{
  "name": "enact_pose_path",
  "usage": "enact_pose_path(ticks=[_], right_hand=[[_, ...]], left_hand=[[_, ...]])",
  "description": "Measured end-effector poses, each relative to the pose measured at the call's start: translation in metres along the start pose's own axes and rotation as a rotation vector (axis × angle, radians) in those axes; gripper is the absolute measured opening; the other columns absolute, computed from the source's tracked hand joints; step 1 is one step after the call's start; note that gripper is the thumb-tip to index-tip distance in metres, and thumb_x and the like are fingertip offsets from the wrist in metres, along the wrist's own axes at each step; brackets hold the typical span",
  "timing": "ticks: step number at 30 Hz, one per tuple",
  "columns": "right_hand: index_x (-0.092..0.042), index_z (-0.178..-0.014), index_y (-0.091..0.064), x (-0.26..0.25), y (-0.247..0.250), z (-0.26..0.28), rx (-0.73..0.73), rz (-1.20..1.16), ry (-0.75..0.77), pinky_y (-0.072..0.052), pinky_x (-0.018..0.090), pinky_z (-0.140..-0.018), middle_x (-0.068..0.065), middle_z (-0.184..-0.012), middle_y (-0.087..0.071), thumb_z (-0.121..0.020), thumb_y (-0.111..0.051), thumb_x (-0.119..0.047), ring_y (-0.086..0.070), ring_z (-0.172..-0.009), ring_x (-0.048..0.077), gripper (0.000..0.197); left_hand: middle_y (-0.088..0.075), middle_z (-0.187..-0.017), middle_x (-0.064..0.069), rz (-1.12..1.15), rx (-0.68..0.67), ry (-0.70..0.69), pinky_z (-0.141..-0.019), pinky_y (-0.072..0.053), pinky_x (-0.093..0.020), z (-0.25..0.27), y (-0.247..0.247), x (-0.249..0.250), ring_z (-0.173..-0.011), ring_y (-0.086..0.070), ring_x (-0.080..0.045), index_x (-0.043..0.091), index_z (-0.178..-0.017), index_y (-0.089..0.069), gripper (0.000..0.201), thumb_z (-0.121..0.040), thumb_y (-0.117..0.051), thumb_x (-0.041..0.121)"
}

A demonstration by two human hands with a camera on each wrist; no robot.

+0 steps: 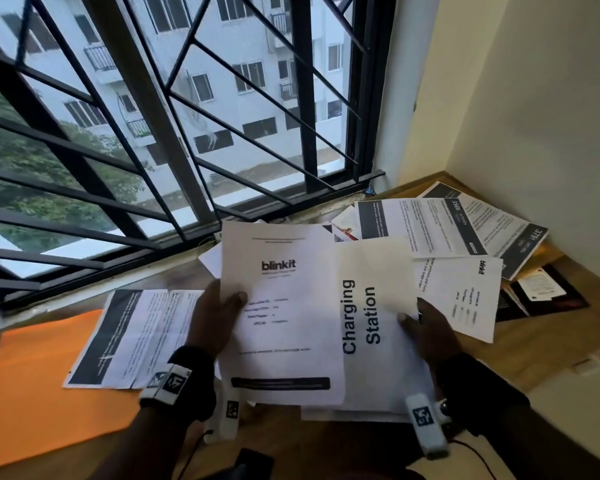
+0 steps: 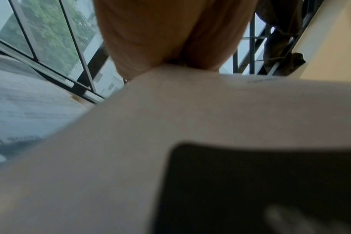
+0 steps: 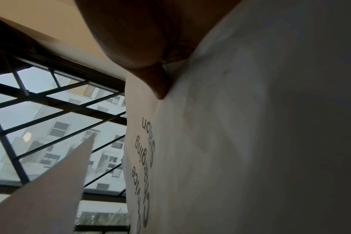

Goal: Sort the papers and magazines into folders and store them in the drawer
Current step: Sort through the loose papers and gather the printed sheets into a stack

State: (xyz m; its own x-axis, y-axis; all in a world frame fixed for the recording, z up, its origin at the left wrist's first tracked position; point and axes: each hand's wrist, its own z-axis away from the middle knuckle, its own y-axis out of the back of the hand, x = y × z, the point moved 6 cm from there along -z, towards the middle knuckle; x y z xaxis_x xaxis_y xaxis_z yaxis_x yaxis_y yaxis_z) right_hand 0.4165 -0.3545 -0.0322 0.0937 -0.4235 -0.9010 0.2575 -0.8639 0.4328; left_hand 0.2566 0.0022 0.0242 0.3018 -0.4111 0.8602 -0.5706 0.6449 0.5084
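At frame centre the left hand pinches a "blinkit" sheet, its small print blurred; the right hand grips the "Charging Station" sheet beside it, partly overlapped; an orange folder lies lower left
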Motion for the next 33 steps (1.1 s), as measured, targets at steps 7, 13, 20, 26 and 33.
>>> enact_pose_path(ticks=[7,13,20,26,33], right_hand=[[0.003,-0.115,-0.059,-0.035,-0.052,0.003,-0.070,-0.175,0.036,-0.041,0.023,-0.092,0.013,-0.113,-0.063,-0.085,-0.063,-0.008,-0.055,-0.106,0.020,0.032],[-0.019,-0.120,-0.062,-0.040,-0.089,0.016,-0.083,-0.372,-0.147,-0.039,0.044,-0.109,-0.001,-0.124,-0.064,-0.090,-0.058,-0.048,-0.057,-0.117,0.018,0.042],[-0.010,-0.132,-0.052,-0.038,-0.137,0.030,-0.244,-0.025,-0.099,-0.037,0.029,-0.096,0.009,-0.131,-0.057,-0.095,-0.056,-0.015,-0.053,-0.117,0.023,0.037],[-0.007,-0.132,-0.053,-0.033,-0.138,0.038,-0.193,0.085,-0.093,-0.033,0.025,-0.095,0.000,-0.120,-0.056,-0.091,-0.059,-0.002,-0.051,-0.113,0.019,0.042],[0.005,-0.126,-0.055,-0.005,-0.121,0.054,-0.094,0.090,-0.197,-0.035,0.029,-0.087,0.023,-0.127,-0.059,-0.089,-0.057,0.006,-0.054,-0.115,0.038,0.037]], left_hand=[[-0.061,-0.095,0.002,-0.010,-0.098,0.048,-0.076,-0.042,-0.030,0.011,-0.038,-0.020,-0.093,-0.058,-0.025,0.006,-0.112,-0.062,0.032,-0.084,-0.064,0.021],[-0.068,-0.100,0.003,0.112,-0.120,0.176,-0.074,-0.054,-0.018,0.021,-0.036,-0.052,-0.092,-0.065,-0.020,0.016,-0.113,-0.059,0.027,-0.087,-0.068,0.011],[-0.060,-0.129,-0.007,0.138,-0.142,0.202,-0.103,-0.047,-0.044,0.033,-0.026,-0.073,-0.115,-0.059,-0.023,0.009,-0.139,-0.045,0.054,-0.090,-0.067,0.012],[-0.066,-0.110,-0.006,0.155,-0.328,0.133,-0.078,-0.057,-0.036,0.028,-0.013,-0.076,-0.096,-0.066,-0.020,0.030,-0.124,-0.050,0.038,-0.091,-0.065,0.017],[-0.060,-0.127,-0.012,-0.546,-0.346,-0.232,-0.097,-0.045,-0.037,-0.044,0.046,-0.083,-0.116,-0.057,-0.030,0.014,-0.126,-0.061,0.044,-0.085,-0.072,0.028]])
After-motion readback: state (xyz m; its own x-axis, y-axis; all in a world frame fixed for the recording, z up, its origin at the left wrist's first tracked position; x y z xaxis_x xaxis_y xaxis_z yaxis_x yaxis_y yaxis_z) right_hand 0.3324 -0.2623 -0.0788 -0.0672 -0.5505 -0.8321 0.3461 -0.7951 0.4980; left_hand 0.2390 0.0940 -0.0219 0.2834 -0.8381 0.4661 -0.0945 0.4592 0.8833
